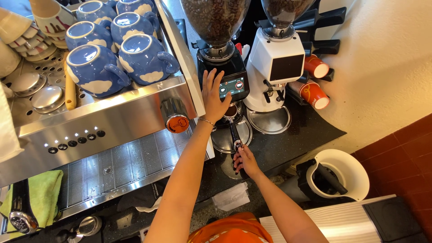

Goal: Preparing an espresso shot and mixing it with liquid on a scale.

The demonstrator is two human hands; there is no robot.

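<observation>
My left hand lies flat with fingers spread against the front of a black coffee grinder, next to its small lit touchscreen. My right hand grips the black handle of a portafilter. The portafilter's basket sits under the grinder's spout, above a round steel tray. The hopper on top is full of dark beans.
A white grinder stands to the right, with stacked red paper cups beside it. A steel espresso machine with blue cloud mugs fills the left. A white knock box sits at the right, a green cloth lower left.
</observation>
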